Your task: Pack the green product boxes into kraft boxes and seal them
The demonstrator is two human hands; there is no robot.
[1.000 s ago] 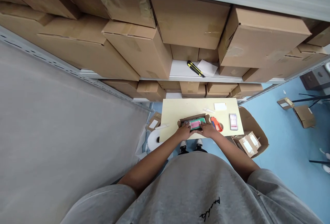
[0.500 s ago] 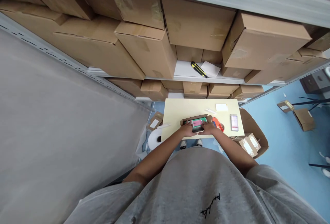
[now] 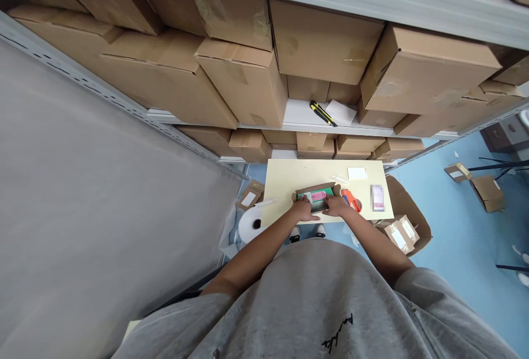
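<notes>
A small open cardboard box (image 3: 303,189) sits near the front edge of the pale yellow table. Inside it lies a pink-and-green package (image 3: 318,196). My left hand (image 3: 305,209) reaches over the box's near side, its bent fingers on the left end of the package and its thumb extended along the front. At the right end, my right hand (image 3: 336,206) holds the package in much the same way, fingers curled down into the box. The hands partly hide the box's near wall. Close to my right hand lies an orange-red tape dispenser (image 3: 351,199).
A white card (image 3: 356,173) and a blurred-out rectangular item (image 3: 377,198) lie on the table's right side. A utility knife (image 3: 323,113) rests on the shelf among cardboard boxes. A white roll (image 3: 249,225) stands left of the table, and a large open carton (image 3: 421,226) stands right.
My fingers have shifted slightly on the package, which shows more of its green edge at the top. The whole view has moved a little; the box stays in place on the table.
</notes>
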